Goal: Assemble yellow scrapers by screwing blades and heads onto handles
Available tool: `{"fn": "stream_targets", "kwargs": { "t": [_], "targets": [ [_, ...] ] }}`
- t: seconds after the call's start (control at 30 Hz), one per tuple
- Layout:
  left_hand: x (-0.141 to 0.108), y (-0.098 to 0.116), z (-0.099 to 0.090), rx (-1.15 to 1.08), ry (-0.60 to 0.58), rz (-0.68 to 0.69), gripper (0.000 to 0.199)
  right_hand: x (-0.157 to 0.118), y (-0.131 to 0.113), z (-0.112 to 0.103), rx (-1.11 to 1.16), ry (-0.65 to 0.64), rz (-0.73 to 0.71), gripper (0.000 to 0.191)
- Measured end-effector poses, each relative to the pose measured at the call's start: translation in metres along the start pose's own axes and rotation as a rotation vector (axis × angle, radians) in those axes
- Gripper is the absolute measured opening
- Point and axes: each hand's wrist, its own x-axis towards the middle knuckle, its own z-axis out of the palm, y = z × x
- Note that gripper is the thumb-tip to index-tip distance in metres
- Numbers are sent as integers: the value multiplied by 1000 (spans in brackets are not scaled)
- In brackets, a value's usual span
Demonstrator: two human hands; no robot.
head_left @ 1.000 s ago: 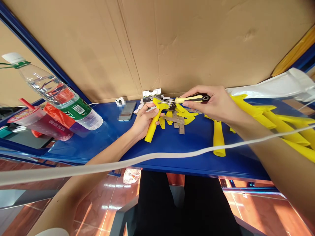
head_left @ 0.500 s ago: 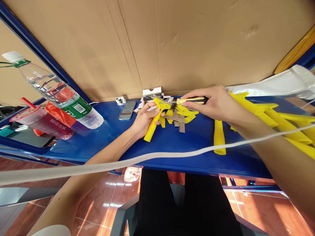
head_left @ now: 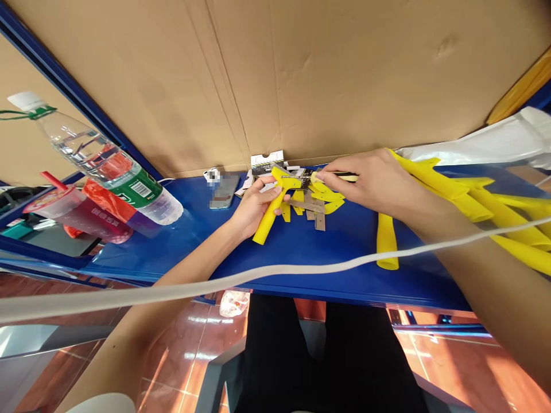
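My left hand (head_left: 252, 209) is closed around a yellow plastic scraper handle (head_left: 267, 222), its tube slanting down towards me. In my right hand (head_left: 372, 176) is a screwdriver (head_left: 344, 176) with a pale yellow and black grip, pinched by fingers and thumb. Its thin shaft points left across the wider head of the handle; whether the tip sits in a screw is too small to tell. Just beyond and below lie flat metal blades (head_left: 319, 220) and small yellow plates (head_left: 333, 206). Another yellow handle (head_left: 387, 244) rests below my right wrist.
The blue table (head_left: 336, 269) backs onto a cardboard wall (head_left: 344, 86). More yellow handles (head_left: 512, 221) are heaped right. A phone (head_left: 224, 194) and small blade box (head_left: 267, 163) lie at the back. A water bottle (head_left: 135, 186) and drink cup (head_left: 90, 213) stand left. A white cord (head_left: 279, 269) crosses in front.
The screwdriver's grip has turned in my right fingers, and that hand has shifted slightly. My left hand still holds the handle in nearly the same place. The view has moved slightly.
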Motion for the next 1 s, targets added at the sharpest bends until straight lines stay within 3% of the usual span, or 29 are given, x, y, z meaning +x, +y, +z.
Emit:
{"fn": "stream_targets", "kwargs": {
  "t": [0.17,0.37,0.63,0.8,0.9,1.0],
  "targets": [
    [1,0,-2,-6,-5,-14,52,3,0,-3,110,73,55,21],
    [1,-1,-2,3,-18,-34,54,3,-8,-2,195,129,273,28],
    [2,0,-2,-7,-13,-67,53,5,-9,-7,315,166,271,18],
    [0,-3,-1,13,-43,-79,51,6,-12,-7,297,214,383,30],
    [0,-5,-1,21,-46,-89,51,5,-8,-7,331,234,346,17],
    [1,-5,-1,10,-32,-81,52,4,-5,-8,362,208,289,20]
  ]
}}
